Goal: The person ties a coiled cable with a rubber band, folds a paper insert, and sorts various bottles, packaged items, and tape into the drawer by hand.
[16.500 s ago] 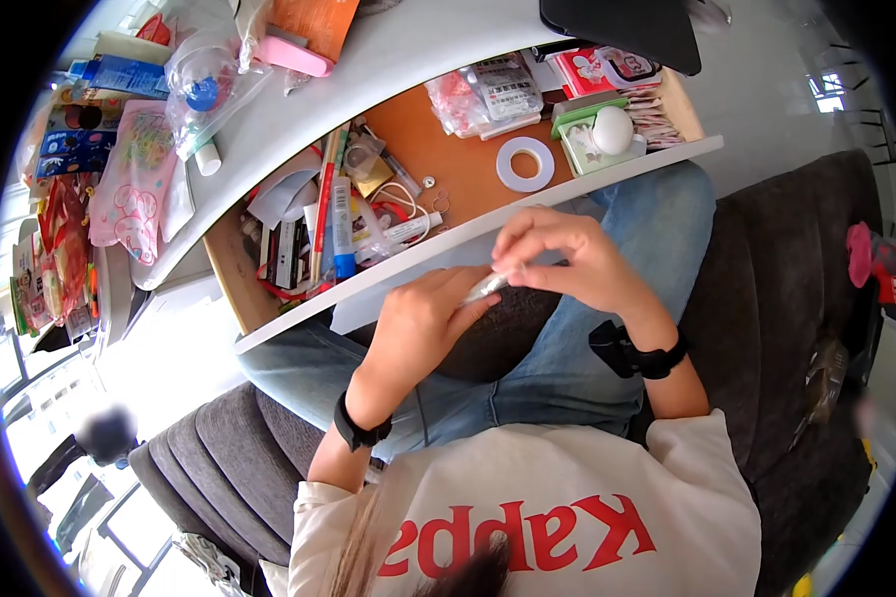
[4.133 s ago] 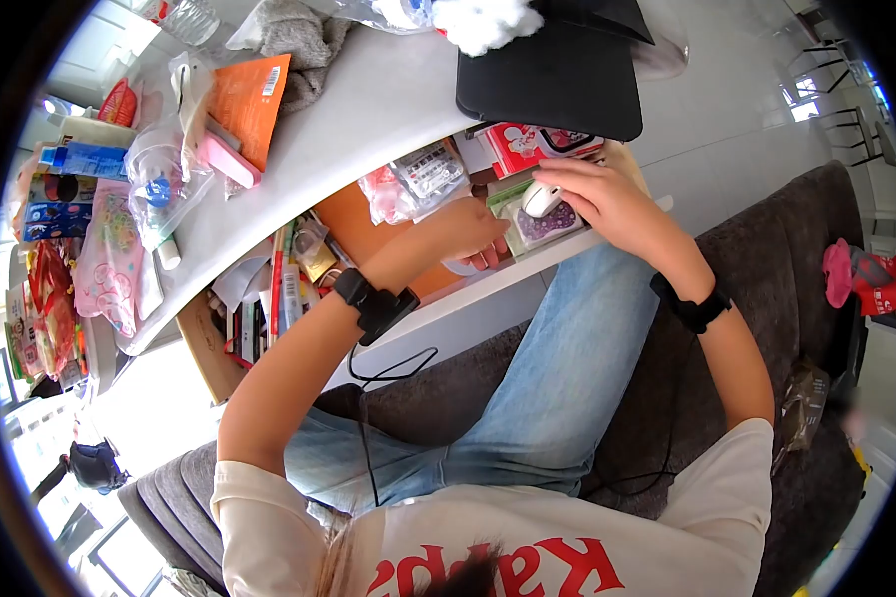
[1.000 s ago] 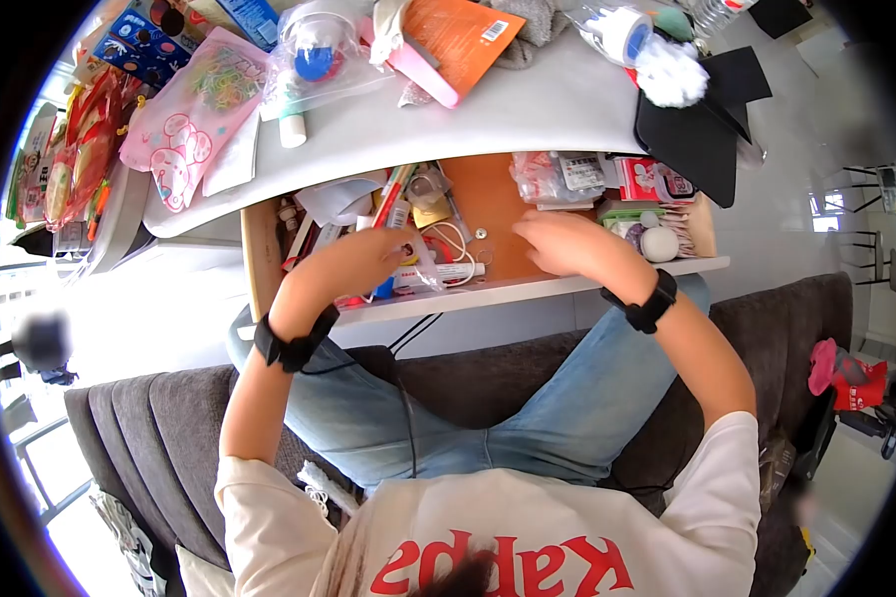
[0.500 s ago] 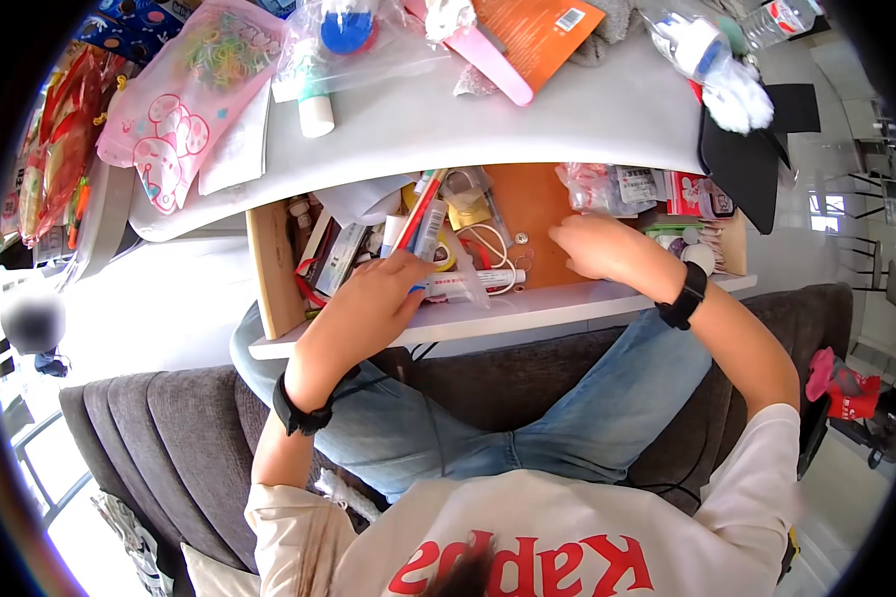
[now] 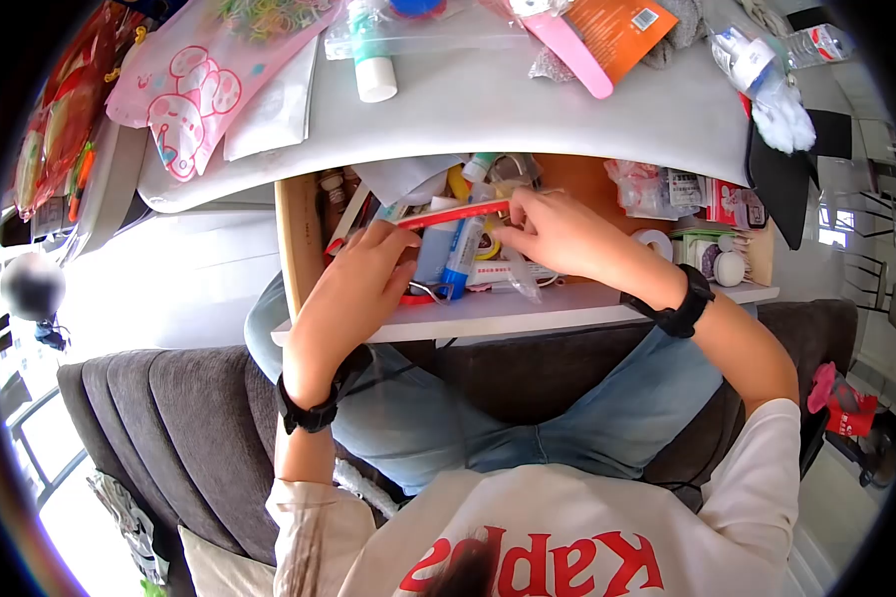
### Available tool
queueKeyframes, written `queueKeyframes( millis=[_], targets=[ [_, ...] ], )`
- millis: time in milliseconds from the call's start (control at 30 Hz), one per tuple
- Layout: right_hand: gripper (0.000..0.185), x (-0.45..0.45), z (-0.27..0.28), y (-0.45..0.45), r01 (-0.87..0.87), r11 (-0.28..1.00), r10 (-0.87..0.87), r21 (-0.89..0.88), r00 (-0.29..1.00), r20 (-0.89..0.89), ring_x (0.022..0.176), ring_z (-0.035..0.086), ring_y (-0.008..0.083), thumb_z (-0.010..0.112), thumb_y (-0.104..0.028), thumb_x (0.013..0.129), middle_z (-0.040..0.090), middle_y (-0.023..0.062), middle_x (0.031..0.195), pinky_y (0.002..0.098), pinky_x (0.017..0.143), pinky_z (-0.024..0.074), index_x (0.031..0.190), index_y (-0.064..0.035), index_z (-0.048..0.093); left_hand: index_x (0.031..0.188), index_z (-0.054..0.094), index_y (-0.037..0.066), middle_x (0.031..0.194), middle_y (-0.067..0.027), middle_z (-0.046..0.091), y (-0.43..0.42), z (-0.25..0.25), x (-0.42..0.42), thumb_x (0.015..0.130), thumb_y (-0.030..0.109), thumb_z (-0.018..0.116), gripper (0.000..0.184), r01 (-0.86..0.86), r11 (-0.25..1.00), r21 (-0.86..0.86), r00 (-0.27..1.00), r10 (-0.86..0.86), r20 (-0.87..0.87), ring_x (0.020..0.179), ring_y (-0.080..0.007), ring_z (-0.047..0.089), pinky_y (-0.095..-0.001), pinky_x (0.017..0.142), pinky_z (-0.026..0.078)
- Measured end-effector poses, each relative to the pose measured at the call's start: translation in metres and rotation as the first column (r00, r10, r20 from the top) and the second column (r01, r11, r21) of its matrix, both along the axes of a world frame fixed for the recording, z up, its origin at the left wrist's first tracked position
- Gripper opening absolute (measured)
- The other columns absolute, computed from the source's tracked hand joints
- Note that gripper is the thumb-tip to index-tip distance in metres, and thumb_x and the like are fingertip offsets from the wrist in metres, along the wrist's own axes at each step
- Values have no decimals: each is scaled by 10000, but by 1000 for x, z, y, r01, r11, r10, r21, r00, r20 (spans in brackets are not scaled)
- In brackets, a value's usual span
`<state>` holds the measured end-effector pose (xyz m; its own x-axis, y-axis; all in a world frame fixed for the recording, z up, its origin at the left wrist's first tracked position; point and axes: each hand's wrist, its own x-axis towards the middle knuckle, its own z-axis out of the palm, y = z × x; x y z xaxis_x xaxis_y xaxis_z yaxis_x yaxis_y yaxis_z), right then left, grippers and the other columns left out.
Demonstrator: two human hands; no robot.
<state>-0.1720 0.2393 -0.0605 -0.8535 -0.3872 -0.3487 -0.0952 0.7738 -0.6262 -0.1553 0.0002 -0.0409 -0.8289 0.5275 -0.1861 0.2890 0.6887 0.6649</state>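
An open drawer packed with small items is in front of me. My right hand pinches the right end of a long, thin red stick, whose exact kind I cannot make out. At its other end, my left hand has its fingertips against or just over the stick, thumb apart. Beneath the stick lie a blue-and-white tube and a white tube with red print. A clear plastic wrapper lies close below my right hand.
The grey tabletop overhangs the drawer's back. On it are a pink printed bag, a white-capped bottle and an orange packet. Plastic packs and a white round container fill the drawer's right side.
My right hand has moved left across the drawer and taken hold of the red stick, which now lies nearly level. My left hand has shifted slightly up. The blue-and-white tube shows more.
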Motion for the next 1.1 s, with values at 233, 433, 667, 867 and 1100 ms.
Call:
queueKeyframes(
  millis=[233,433,667,867,1100],
  targets=[
    [261,4,-12,-20,-330,944,329,34,919,-217,750,573,285,630,-76,715,566,130,848,381,601,451,940,-43,501,1074,497,-17,1005,-209,547,0,-13,1,815,105,534,289,20,1000,-9,997,-20,77,930,-369,538,-409,812,425],
    [178,3,-35,-34,-497,789,613,360,611,-500,841,572,218,551,-129,719,551,70,878,333,703,460,895,-98,553,1203,290,-51,820,-254,581,22,-38,10,798,124,548,511,-2,989,-150,1000,-1,-19,759,-402,583,-438,647,467],
    [109,-10,-31,-26,-508,765,627,397,443,-641,960,500,159,533,-140,721,514,35,972,297,785,435,821,-102,554,1185,291,-113,712,-220,596,42,-53,-5,717,90,600,597,-119,963,-241,991,100,-88,682,-331,624,-362,564,513],
    [297,-9,-6,-10,-419,907,319,-44,752,-577,864,549,238,639,-65,653,558,82,876,343,756,446,917,-65,504,1165,345,-50,815,-267,587,37,-40,-5,718,48,604,526,-149,989,1,986,149,-75,801,-413,577,-422,666,477],
    [277,13,34,24,183,721,-156,-668,983,101,889,546,112,565,-67,852,544,50,1029,248,764,470,1097,2,457,1168,452,-57,1015,-121,579,24,11,9,791,98,638,448,-390,837,385,921,342,189,916,-186,581,-290,782,474]
  ],
)
